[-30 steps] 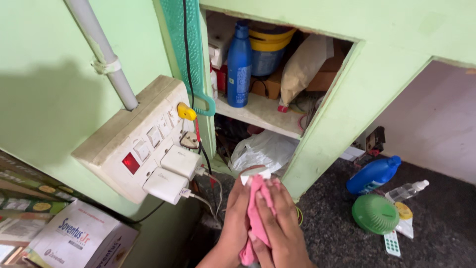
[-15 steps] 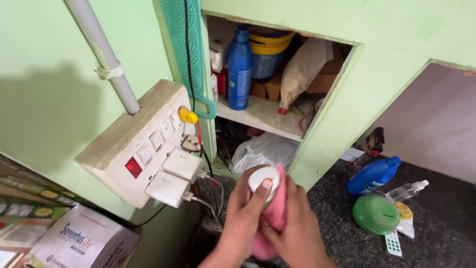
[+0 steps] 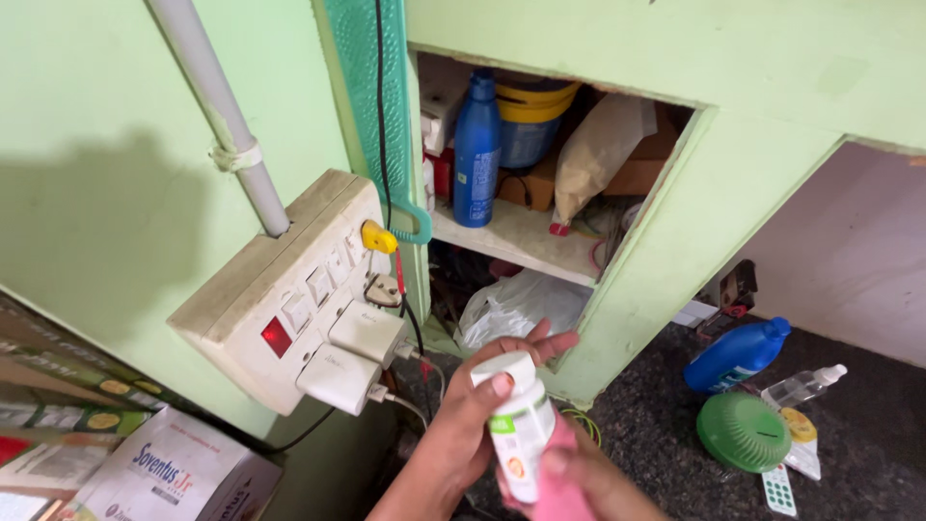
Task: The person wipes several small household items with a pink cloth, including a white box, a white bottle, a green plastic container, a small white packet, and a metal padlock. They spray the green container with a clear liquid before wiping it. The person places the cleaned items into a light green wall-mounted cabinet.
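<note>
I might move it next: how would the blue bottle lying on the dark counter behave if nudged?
The blue bottle lies on its side and looks rounded, so it would probably roll. Its smooth plastic may be slippery, and likely rigid.

Home interior, lived-in: pale green painted wall (image 3: 116,145); cream wall-mounted switchboard with plugged chargers (image 3: 299,299); cluttered wall niche shelf (image 3: 511,236) holding tall blue plastic bottle (image 3: 476,150); dark speckled stone counter (image 3: 656,425).

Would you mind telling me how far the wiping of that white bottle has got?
In hand: the left hand grips the white bottle near its cap, while the right hand presses a pink cloth against its lower side. Nothing looks finished; the bottle is not set down.
</note>
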